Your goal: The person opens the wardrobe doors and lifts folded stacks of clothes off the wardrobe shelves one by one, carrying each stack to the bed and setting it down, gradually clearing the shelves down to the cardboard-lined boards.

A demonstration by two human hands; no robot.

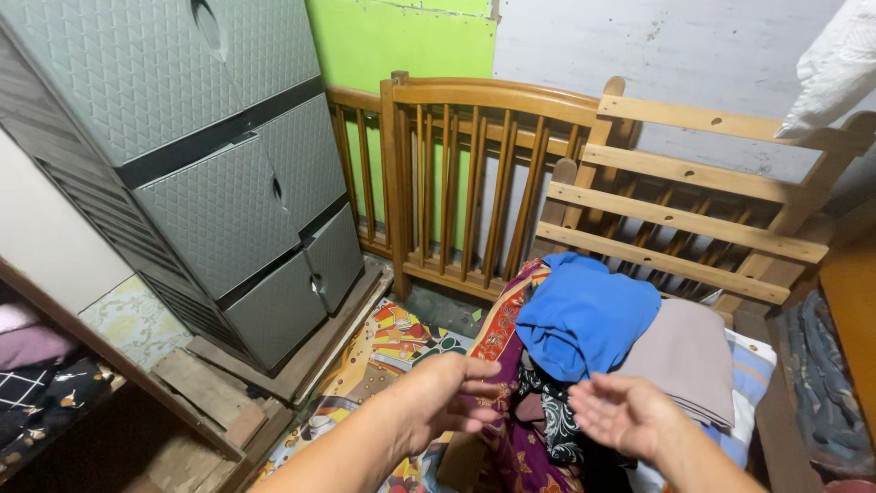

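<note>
My left hand [444,394] hovers with curled, empty fingers just left of a heap of clothes. My right hand [621,413] is held palm up and open, in front of the heap and touching nothing. The heap holds a blue garment [584,315] on top, a grey-brown folded cloth [686,354] to its right, a black-and-white patterned piece [555,413] below, and a maroon flowered cloth [507,365] on the left side. A light blue striped cloth [754,365] sticks out at the right.
A grey plastic drawer cabinet [228,173] stands at left on wooden boards [214,388]. Wooden crib rails [474,173] and a slatted frame [680,219] lean on the back wall. A colourful mat [379,351] covers the floor. Folded clothes [41,383] lie on a shelf at far left.
</note>
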